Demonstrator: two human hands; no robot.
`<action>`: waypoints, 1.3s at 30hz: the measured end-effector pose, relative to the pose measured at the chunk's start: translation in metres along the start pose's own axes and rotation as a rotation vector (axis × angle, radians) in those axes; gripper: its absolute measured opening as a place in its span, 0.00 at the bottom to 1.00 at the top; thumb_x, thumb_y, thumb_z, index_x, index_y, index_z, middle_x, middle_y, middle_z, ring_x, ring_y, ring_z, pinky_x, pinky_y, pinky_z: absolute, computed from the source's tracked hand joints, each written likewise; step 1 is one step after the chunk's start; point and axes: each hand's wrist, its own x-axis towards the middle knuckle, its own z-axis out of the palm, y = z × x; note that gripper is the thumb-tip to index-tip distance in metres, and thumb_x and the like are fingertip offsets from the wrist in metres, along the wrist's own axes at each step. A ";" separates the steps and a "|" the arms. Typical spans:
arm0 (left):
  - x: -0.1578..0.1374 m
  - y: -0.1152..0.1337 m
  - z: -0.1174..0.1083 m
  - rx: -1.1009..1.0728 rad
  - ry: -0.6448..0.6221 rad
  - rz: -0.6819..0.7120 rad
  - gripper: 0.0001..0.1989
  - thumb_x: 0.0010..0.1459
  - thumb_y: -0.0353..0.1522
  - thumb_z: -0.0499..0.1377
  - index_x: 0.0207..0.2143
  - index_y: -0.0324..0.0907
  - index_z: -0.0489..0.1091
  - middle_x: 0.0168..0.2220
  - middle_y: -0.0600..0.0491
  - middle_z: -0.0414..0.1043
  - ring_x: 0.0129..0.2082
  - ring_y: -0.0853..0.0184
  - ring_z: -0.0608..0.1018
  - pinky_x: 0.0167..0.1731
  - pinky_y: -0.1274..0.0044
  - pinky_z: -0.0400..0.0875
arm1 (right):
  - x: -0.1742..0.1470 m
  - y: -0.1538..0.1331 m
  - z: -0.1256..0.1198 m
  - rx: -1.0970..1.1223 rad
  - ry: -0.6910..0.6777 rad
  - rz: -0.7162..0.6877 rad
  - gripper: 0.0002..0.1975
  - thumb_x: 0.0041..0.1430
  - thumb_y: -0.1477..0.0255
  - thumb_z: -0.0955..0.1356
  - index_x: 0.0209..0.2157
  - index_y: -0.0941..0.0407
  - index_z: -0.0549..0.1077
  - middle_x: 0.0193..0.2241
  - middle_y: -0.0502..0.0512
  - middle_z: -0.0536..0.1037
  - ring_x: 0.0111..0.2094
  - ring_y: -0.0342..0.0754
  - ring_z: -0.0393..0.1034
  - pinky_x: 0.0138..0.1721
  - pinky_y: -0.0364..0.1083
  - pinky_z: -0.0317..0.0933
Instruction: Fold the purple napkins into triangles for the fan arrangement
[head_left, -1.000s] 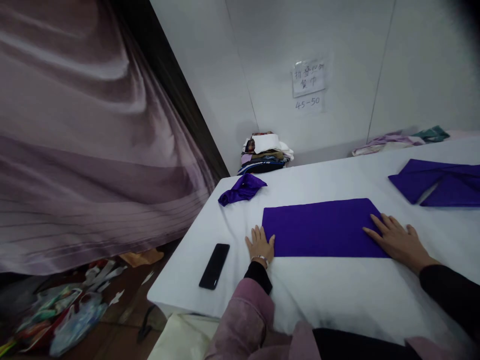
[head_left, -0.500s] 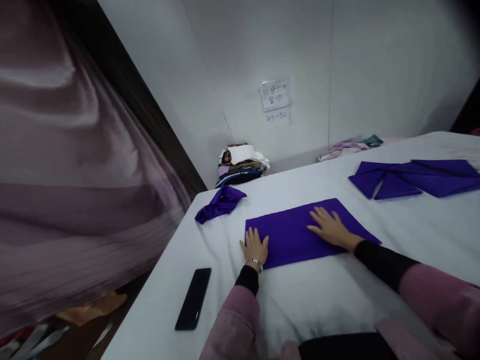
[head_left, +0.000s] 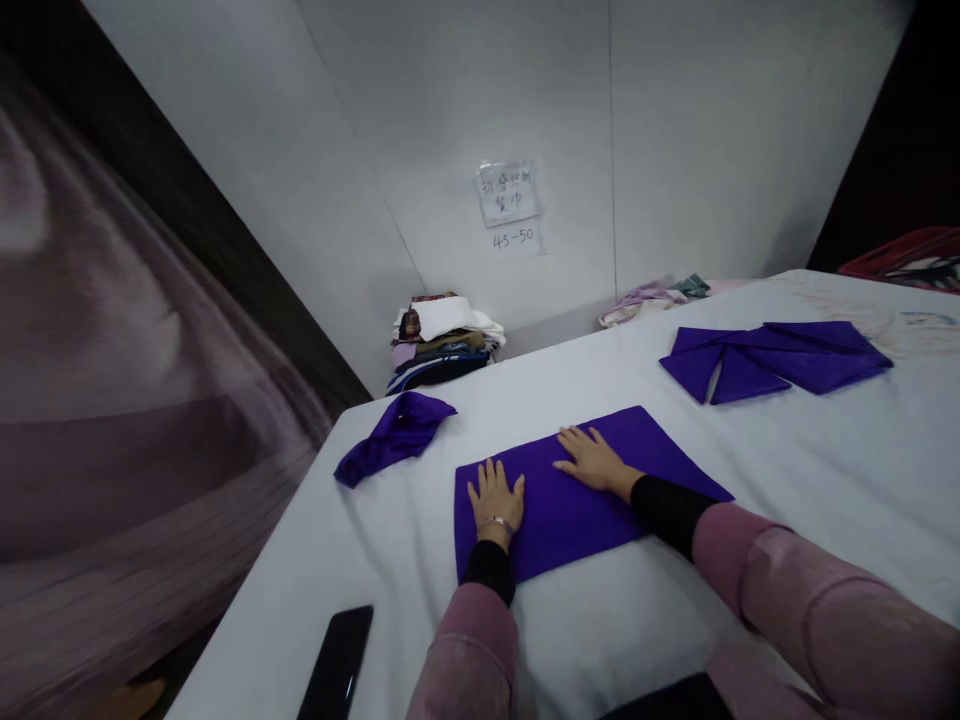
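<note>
A purple cloth (head_left: 555,530) was laid flat on a white-covered table (head_left: 405,600), directly in front of the person, with its right end slanted. It was touched from above by both hands. The left hand (head_left: 496,500) was placed palm down near the cloth's left end, with the fingers stretched forward and the thumb held apart; nothing was gripped by it. The right hand (head_left: 592,462) was laid palm down nearer the middle, its fingers spread and their tips set at the far edge; nothing was seen to be grasped there either. How hard the cloth was pressed could not be made out. A bracelet (head_left: 495,522) was worn on the left wrist, and both forearms were covered by pink sleeves (head_left: 476,640) with black cuffs (head_left: 491,568).

A crumpled purple cloth (head_left: 394,435) was left near the table's far left corner, well apart from the hands. Folded purple fabric (head_left: 817,360) was spread out farther back on the right. A phone (head_left: 337,665), partly cut off by the lower border, was set down near the left edge. Folded clothes (head_left: 446,345) were stacked by the wall (head_left: 675,150), to which handwritten paper (head_left: 508,195) was fixed.
</note>
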 end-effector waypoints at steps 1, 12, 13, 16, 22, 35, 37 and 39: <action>0.000 0.000 0.000 0.007 -0.002 -0.001 0.33 0.62 0.47 0.37 0.64 0.38 0.49 0.66 0.48 0.43 0.66 0.57 0.46 0.61 0.58 0.42 | -0.003 0.019 -0.004 -0.017 0.010 0.067 0.38 0.60 0.47 0.50 0.63 0.56 0.53 0.64 0.60 0.50 0.64 0.55 0.40 0.61 0.60 0.34; 0.000 0.000 0.002 0.015 0.006 -0.001 0.33 0.62 0.47 0.37 0.63 0.39 0.50 0.66 0.48 0.43 0.66 0.58 0.46 0.61 0.58 0.42 | -0.031 0.115 -0.025 -0.129 0.103 0.417 0.38 0.60 0.50 0.50 0.62 0.62 0.53 0.64 0.62 0.51 0.64 0.57 0.40 0.60 0.62 0.37; 0.000 -0.001 0.002 0.015 0.005 -0.003 0.33 0.62 0.47 0.37 0.63 0.38 0.50 0.66 0.48 0.43 0.66 0.57 0.46 0.61 0.57 0.42 | -0.031 0.114 -0.027 -0.127 0.092 0.422 0.37 0.61 0.50 0.50 0.62 0.62 0.53 0.64 0.62 0.51 0.64 0.57 0.41 0.60 0.63 0.38; -0.001 0.000 -0.001 0.005 -0.011 -0.006 0.33 0.62 0.47 0.37 0.64 0.38 0.49 0.66 0.47 0.43 0.66 0.57 0.45 0.61 0.57 0.41 | -0.028 0.101 -0.026 -0.141 0.082 0.438 0.37 0.61 0.51 0.51 0.62 0.63 0.54 0.64 0.65 0.51 0.64 0.60 0.40 0.59 0.65 0.38; -0.003 0.022 -0.004 -0.027 -0.005 0.062 0.32 0.63 0.46 0.36 0.64 0.38 0.48 0.67 0.47 0.41 0.66 0.57 0.43 0.61 0.56 0.38 | -0.018 0.014 0.009 -0.117 0.116 0.023 0.38 0.60 0.48 0.50 0.62 0.60 0.55 0.63 0.64 0.54 0.64 0.58 0.41 0.61 0.61 0.36; 0.015 -0.022 0.003 -0.080 -0.023 -0.014 0.39 0.59 0.53 0.31 0.65 0.40 0.45 0.67 0.50 0.42 0.66 0.61 0.43 0.63 0.60 0.38 | -0.017 -0.017 0.039 -0.090 0.105 -0.106 0.40 0.59 0.46 0.49 0.62 0.60 0.56 0.63 0.63 0.54 0.64 0.58 0.43 0.60 0.63 0.37; 0.018 -0.039 0.001 -0.075 -0.021 -0.097 0.39 0.59 0.53 0.31 0.64 0.39 0.46 0.67 0.49 0.41 0.66 0.60 0.43 0.62 0.61 0.38 | -0.019 -0.019 0.037 -0.098 0.099 -0.108 0.41 0.59 0.46 0.49 0.62 0.60 0.56 0.63 0.63 0.54 0.64 0.57 0.42 0.60 0.62 0.38; 0.022 -0.052 -0.001 -0.070 -0.020 -0.159 0.39 0.59 0.53 0.31 0.64 0.40 0.46 0.67 0.50 0.40 0.66 0.60 0.42 0.62 0.60 0.37 | -0.019 -0.021 0.036 -0.097 0.096 -0.112 0.41 0.59 0.46 0.49 0.62 0.60 0.56 0.63 0.63 0.54 0.64 0.57 0.42 0.60 0.62 0.37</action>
